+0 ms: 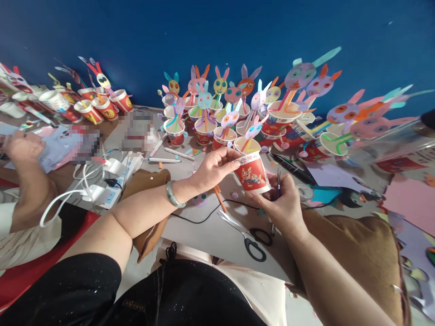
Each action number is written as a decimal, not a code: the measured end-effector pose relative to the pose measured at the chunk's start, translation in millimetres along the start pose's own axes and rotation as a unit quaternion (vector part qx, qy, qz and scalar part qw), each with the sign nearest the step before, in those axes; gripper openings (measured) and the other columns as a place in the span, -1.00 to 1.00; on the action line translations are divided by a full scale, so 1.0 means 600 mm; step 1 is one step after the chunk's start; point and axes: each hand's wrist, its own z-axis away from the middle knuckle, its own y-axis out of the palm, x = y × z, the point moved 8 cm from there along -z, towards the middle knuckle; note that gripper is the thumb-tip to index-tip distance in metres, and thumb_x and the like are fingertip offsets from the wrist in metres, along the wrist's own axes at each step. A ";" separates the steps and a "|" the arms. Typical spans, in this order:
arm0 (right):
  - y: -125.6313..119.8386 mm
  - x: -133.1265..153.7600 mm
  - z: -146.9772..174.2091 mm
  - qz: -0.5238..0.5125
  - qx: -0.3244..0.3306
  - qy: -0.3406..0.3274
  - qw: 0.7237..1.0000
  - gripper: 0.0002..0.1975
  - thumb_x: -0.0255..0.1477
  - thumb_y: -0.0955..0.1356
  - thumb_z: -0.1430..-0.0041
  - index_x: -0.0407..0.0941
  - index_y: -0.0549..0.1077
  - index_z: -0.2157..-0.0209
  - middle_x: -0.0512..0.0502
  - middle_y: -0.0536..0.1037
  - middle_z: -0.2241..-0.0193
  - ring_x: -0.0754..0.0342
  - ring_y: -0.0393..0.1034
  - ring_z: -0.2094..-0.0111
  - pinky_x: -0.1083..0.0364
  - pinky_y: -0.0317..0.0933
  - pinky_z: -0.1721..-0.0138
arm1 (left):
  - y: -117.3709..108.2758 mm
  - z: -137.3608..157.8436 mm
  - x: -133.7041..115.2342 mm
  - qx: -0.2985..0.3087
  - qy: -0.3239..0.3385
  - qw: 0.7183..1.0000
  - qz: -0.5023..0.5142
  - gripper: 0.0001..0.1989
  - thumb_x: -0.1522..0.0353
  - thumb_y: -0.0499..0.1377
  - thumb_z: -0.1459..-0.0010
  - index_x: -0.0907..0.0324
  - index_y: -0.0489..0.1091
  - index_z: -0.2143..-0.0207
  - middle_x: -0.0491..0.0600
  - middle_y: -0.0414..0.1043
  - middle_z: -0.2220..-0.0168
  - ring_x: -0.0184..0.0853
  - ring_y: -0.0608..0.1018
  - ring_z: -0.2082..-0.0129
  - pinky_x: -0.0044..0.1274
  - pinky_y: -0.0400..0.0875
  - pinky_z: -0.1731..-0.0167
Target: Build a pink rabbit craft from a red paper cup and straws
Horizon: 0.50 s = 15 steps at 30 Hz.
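A red paper cup (252, 175) with a dragon picture is held tilted between my two hands. My left hand (215, 170) pinches its upper left side, thumb on the front. My right hand (283, 199) grips the lower right edge of the same cup. A slim dark tool (278, 179) also sticks up from the right hand; its kind is unclear, as the fingers cover its middle. Below the cup lie black-handled scissors (245, 232), blades partly spread. An orange paper strip (219, 199) lies left of the cup. Just behind it stands a cup with a paper rabbit (253, 131).
Several cups with paper rabbit heads (204, 97) crowd the back against a blue wall (217, 31). At left are a power strip (105, 192) with white cables and another person's hand (25, 145). Markers (166, 160), coloured paper (335, 176) and a brown cushion (353, 244) lie around.
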 end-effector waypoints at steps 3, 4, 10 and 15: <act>-0.008 -0.002 -0.002 -0.042 -0.023 -0.009 0.999 -0.35 -0.09 0.65 0.22 -0.01 0.20 0.35 0.13 0.29 0.46 0.20 0.06 0.56 0.14 0.03 0.59 | 0.001 0.001 0.000 0.002 -0.025 1.000 -0.001 -0.83 0.31 0.32 -0.18 0.23 0.48 0.25 -0.01 0.58 0.24 -0.38 0.58 0.22 -0.48 0.50 0.11; -0.012 -0.005 -0.003 -0.058 -0.032 -0.007 0.998 -0.37 -0.10 0.64 0.18 0.00 0.19 0.34 0.13 0.27 0.45 0.19 0.07 0.56 0.13 0.04 0.59 | 0.001 0.002 0.000 0.002 -0.036 0.999 -0.002 -0.85 0.33 0.32 -0.17 0.23 0.47 0.25 -0.01 0.58 0.25 -0.39 0.58 0.22 -0.47 0.50 0.11; -0.020 -0.019 -0.010 -0.175 -0.038 0.030 0.983 -0.47 -0.08 0.55 -0.02 0.04 0.24 0.17 0.07 0.44 0.39 0.11 0.28 0.53 0.11 0.06 0.57 | 0.025 0.015 0.012 0.071 -0.101 0.992 0.022 -0.80 0.33 0.35 -0.07 0.21 0.42 0.30 -0.05 0.53 0.33 -0.42 0.54 0.31 -0.50 0.44 0.19; -0.020 -0.020 -0.013 -0.172 -0.024 0.009 0.985 -0.51 -0.07 0.53 -0.06 0.04 0.29 0.15 0.04 0.49 0.36 0.06 0.41 0.44 0.10 0.12 0.54 | 0.032 0.017 0.019 0.076 -0.128 0.988 0.046 -0.70 0.16 0.35 -0.10 0.23 0.47 0.38 -0.09 0.51 0.40 -0.44 0.50 0.34 -0.51 0.39 0.20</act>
